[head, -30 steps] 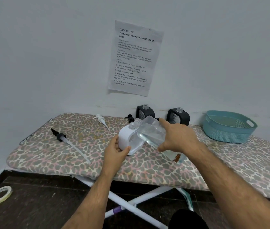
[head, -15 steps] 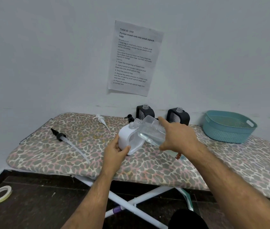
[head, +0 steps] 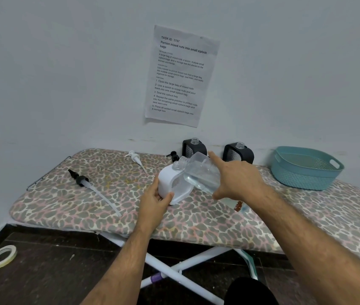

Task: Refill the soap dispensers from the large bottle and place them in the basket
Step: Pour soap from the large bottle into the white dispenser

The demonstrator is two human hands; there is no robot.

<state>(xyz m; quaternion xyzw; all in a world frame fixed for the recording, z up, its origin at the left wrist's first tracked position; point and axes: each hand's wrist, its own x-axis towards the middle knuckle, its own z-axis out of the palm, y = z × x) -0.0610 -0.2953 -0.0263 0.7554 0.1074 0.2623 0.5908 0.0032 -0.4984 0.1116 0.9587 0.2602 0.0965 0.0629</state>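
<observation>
White soap dispenser, uncapped, gripped at its base by left hand; large clear bottle, tilted onto dispenser's neck, clasped by right hand; teal basket well right of both.

One head-worn camera looks forward and down. It sits close above the ironing board, facing the wall.

Large bottle of clear glossy plastic; white dispenser of smooth matt plastic; basket of teal woven-textured plastic; bench covered in leopard-print cloth; notice of creased paper.
</observation>
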